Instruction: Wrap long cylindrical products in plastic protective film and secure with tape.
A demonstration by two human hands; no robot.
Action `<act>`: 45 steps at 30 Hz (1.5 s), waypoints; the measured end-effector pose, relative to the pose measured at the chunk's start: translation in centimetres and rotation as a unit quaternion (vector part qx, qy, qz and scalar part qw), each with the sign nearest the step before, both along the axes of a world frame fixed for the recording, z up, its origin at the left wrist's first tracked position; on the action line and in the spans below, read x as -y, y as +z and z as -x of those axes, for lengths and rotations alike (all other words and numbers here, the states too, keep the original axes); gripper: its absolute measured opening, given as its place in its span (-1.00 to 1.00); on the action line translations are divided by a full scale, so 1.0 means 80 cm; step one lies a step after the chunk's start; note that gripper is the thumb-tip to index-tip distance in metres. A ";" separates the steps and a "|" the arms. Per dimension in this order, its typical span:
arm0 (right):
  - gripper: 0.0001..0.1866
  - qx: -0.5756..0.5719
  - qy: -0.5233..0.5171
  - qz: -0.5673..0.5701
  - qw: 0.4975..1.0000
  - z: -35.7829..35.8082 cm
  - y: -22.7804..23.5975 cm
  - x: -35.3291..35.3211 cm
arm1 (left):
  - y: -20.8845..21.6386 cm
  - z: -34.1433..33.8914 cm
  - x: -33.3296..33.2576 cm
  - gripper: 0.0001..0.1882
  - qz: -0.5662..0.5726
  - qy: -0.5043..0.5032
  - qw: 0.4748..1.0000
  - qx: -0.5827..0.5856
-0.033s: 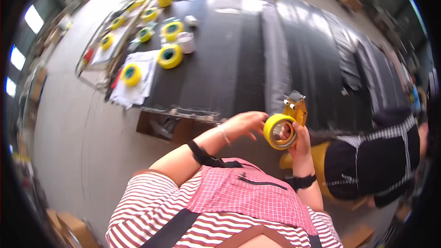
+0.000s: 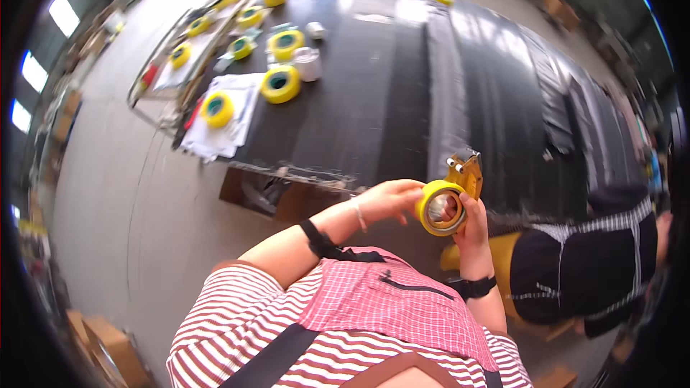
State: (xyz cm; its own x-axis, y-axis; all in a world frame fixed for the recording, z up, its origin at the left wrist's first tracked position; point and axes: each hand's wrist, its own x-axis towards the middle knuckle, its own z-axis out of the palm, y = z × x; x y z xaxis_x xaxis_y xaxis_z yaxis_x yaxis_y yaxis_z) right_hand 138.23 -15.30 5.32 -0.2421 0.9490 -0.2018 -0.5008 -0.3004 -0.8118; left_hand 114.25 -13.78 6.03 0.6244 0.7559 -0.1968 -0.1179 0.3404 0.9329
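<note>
My right hand is closed around a yellow tape dispenser with a metal end and two white eye-like knobs. On it sits a yellow tape roll, with some fingers showing through its ring. My left hand is at the roll's left rim, fingers stretched and partly apart; whether the fingertips touch the tape cannot be told. Both hands are above the near edge of the black-covered table.
Several yellow tape rolls stand at the table's left, near papers and a white roll. Left of it is a cart. A person in dark clothing is close on my right. Below the table edge is a cardboard box.
The view has shifted, so the table and rolls appear farther right. My left hand has come closer to the roll's rim. The right hand keeps hold of the dispenser.
</note>
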 end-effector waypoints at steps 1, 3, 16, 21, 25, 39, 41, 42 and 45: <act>-0.66 -0.001 0.028 -0.001 1.000 0.023 0.001 -0.011 | -0.005 0.013 -0.002 -0.46 -0.028 0.008 0.999 -0.018; -0.65 0.011 0.052 0.015 0.998 0.074 0.003 -0.034 | -0.010 0.055 -0.008 -0.48 0.005 0.062 0.998 -0.030; -0.46 0.289 0.210 0.093 0.929 0.305 -0.021 -0.195 | -0.058 0.570 -0.098 -0.61 0.100 0.560 0.822 -0.012; -0.53 0.360 0.197 0.114 0.905 0.339 -0.023 -0.235 | -0.088 0.830 -0.182 -0.39 0.041 0.733 0.633 -0.246; -0.53 0.411 0.209 0.065 0.885 0.382 -0.030 -0.291 | -0.158 1.023 -0.232 -0.43 0.131 0.803 0.563 -0.145; -0.60 0.657 0.153 -0.356 0.646 0.545 -0.096 -0.444 | -0.195 1.083 -0.201 -0.58 -0.007 0.679 0.400 -0.615; -0.75 0.629 0.099 -0.357 0.683 0.517 -0.092 -0.456 | -0.154 0.949 -0.253 -0.70 -0.124 0.712 0.589 -0.362; -0.83 0.605 0.093 -0.291 0.735 0.506 -0.082 -0.456 | -0.123 0.886 -0.271 -0.74 -0.115 0.684 0.658 -0.292; -0.86 0.467 0.171 -0.137 0.857 0.483 -0.025 -0.441 | -0.050 0.730 -0.287 -0.79 -0.130 0.539 0.812 -0.184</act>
